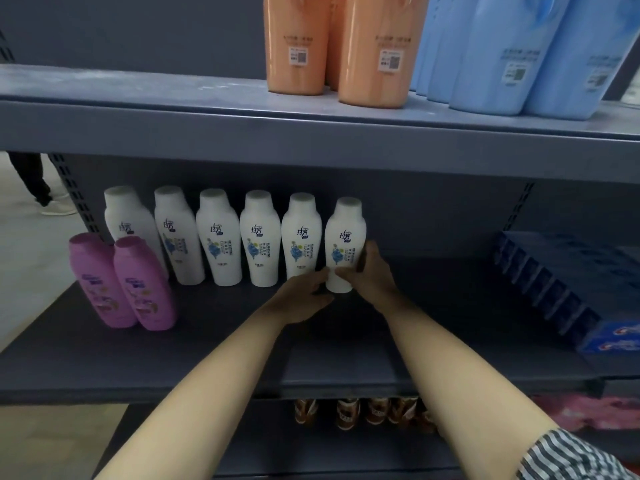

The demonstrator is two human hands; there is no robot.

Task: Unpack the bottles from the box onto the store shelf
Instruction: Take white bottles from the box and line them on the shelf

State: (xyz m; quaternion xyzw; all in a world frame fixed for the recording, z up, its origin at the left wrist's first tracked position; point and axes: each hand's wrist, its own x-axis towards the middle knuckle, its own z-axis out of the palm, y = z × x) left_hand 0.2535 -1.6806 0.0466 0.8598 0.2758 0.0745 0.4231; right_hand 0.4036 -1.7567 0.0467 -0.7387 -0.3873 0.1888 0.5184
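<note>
Centrally, a white, tapered plastic bottle with a blue flower label (345,233) stands upright on the grey metal middle shelf (207,344). It is at the right end of a row of five matching white bottles (260,237), just beside its neighbour and seemingly not touching it.

Right hand (369,271): wrapped round the bottle's lower right side, thumb across the front near the base, fingers behind.

Left hand (304,296): fingertips meet the lower left of the same bottle; whether they pinch it or merely steady it cannot be told.

Both hands sit low on the body, below the label's middle, with the forearms reaching over the shelf's front edge.

Handling, as judged: rigid moulded plastic, smooth and probably rather slippery; moderately heavy if full. It is not fragile, but it is tall on a narrow base and so apt to topple into the row. The tapered lower body offers the surest hold; the rounded cap does not.

Two pink plastic bottles (145,285) stand nearer the shelf front at left. The box is out of view.
</note>
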